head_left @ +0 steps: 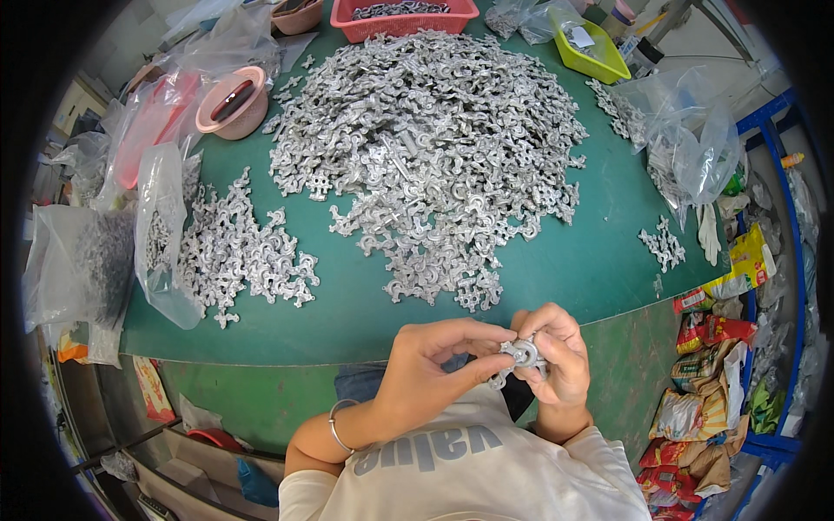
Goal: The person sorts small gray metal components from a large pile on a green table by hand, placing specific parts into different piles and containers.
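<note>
Just in front of the table's near edge, both hands meet around a small silver-grey metal casting (524, 354) with a curved, hook-like shape. My left hand (434, 358) is closed, its thumb and forefinger pinching the casting from the left. From the other side my right hand (560, 360) grips it with thumb and fingers. A bit of similar metal shows under the left thumb; whether it is a separate piece I cannot tell. Beyond the hands, a large heap of like castings (434, 130) covers the middle of the table, and a smaller pile (248, 252) lies to the left.
The green table (608, 252) carries a red basket (347, 26) of parts at the back, a yellow-green basket (608, 65) and a pink bowl (252, 117). Plastic bags of parts (161, 234) line the left side. At right stand a blue rack (786, 347) and colourful packets (695, 412).
</note>
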{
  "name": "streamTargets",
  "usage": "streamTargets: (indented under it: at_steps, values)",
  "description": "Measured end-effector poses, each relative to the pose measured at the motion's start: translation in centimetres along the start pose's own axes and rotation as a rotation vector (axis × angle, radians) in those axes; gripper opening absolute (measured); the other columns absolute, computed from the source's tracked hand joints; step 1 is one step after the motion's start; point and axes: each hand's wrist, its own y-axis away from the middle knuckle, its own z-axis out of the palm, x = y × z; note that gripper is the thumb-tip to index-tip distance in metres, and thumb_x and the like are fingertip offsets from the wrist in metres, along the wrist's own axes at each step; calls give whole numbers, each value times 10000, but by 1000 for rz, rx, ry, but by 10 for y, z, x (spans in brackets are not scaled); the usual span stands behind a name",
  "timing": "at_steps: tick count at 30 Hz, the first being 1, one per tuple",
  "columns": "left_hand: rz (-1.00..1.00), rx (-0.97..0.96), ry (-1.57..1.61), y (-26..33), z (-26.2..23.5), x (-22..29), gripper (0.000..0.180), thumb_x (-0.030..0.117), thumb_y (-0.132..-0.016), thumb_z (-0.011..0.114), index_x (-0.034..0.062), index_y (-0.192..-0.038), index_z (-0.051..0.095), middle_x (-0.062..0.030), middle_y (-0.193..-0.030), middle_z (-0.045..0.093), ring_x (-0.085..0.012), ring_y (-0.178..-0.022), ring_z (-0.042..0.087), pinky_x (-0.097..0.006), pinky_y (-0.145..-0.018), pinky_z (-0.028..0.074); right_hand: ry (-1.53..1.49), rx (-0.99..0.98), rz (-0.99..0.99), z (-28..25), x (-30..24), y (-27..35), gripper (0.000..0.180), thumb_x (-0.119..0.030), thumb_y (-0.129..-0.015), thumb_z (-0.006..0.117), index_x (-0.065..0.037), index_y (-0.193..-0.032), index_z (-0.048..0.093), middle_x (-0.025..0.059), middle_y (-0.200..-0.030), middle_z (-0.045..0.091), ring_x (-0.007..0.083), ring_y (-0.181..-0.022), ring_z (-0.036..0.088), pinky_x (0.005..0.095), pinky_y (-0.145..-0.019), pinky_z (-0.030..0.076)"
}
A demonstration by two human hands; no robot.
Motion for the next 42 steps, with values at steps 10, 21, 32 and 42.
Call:
streamTargets:
  at_steps: [10,21,32,42]
  values:
    - [62,395,-146,-13,-39,-40,203,21,-839,540,-67,-1021,551,-107,-892,613,-116,-761,565,-245,-707,461,-561,397,5,-35,-1,-24,213,-249,-837,455,-42,-788,474,62,-797,414,180,-713,413,278,-496,375]
    - [27,392,-159,-8,-47,-61,183,14,-840,539,-57,-1006,566,-82,-875,607,-109,-781,565,-222,-713,457,1588,345,-262,-68,26,-56,186,-117,-722,672,1,-857,622,125,-707,567,264,-599,534,329,-575,434]
    - [124,245,-239,-10,-29,-43,323,-74,-773,577,-33,-1091,538,-81,-981,543,-109,-829,542,-241,-747,459,654,368,85,-42,9,-26,182,-129,-871,523,-1,-748,565,-55,-592,427,18,-510,339,181,-460,249]
    - [374,209,-581,-9,-15,-24,245,-80,-659,674,-24,-896,642,-116,-830,611,-180,-751,579,-274,-685,462,782,179,-27,-20,0,-10,130,-92,-856,540,15,-794,581,-29,-631,494,23,-537,389,183,-467,291]
